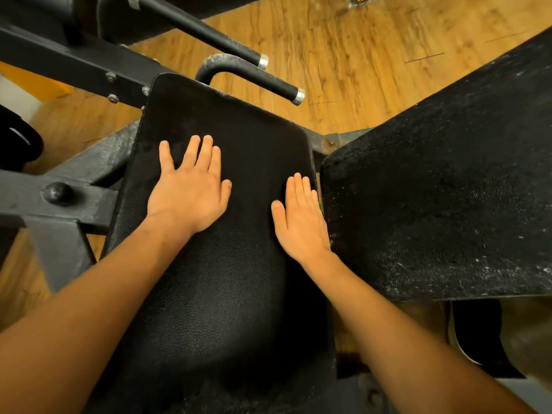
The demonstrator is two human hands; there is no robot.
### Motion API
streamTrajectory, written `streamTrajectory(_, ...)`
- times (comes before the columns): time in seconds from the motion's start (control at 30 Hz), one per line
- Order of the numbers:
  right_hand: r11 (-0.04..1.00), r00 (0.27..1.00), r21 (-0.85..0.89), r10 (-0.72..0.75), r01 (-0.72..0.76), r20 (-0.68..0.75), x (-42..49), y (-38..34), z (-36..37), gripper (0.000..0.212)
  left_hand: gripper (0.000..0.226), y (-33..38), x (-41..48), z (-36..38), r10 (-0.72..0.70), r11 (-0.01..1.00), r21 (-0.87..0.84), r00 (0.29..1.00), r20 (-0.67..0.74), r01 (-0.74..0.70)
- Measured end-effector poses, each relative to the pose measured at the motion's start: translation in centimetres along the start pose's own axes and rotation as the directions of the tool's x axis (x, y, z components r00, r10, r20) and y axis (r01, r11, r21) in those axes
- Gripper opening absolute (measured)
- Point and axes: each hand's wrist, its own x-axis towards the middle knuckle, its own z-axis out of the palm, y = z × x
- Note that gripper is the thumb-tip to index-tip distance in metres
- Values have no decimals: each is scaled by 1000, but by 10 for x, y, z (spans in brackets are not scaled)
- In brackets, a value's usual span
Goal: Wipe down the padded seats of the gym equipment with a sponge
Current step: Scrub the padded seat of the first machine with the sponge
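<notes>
Braces the left hand (191,198), fingers (206,153) spread flat, on the black seat pad (227,279), likely to steady it, while pressing the right hand (301,225), fingers (298,189) straight and together, near the pad's right edge over a green sliver, seemingly the sponge (320,206).

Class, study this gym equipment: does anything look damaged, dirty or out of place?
The angled pad on the right is flecked with whitish specks, unlike the darker seat beside it. The curved handle is scuffed white too.
</notes>
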Motion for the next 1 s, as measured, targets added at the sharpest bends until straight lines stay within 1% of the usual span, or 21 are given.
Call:
streamTrajectory(0.2,999,999,-1,39,-39,-19,19,-1,-2,70,69,0,0,0,-1,1000,2,1000,4,1)
streamTrajectory(0.37,998,998,-33,52,-51,35,4,1,-2,75,70,2,0,2,-4,1000,3,1000,9,4)
streamTrajectory(0.5,999,997,-17,46,-45,58,-32,-2,-2,78,70,1,0,0,-5,1000,-4,1000,5,5)
streamTrajectory(0.63,999,997,-11,33,-32,74,-89,-4,6,85,70,-1,1,0,2,1000,-3,1000,1,-2)
streamTrajectory(0.7,999,998,4,37,-37,51,-98,-2,10,85,70,-1,1,2,0,1000,-9,1000,-2,0)
streamTrajectory(0.8,1000,1000,6,31,-31,6,-84,-1,13,83,70,0,1,2,1,1000,-3,1000,-2,-1)
streamTrajectory(1.0,999,999,-7,40,-40,-21,-39,0,9,80,69,0,1,3,1,1000,-9,1000,-13,-1)
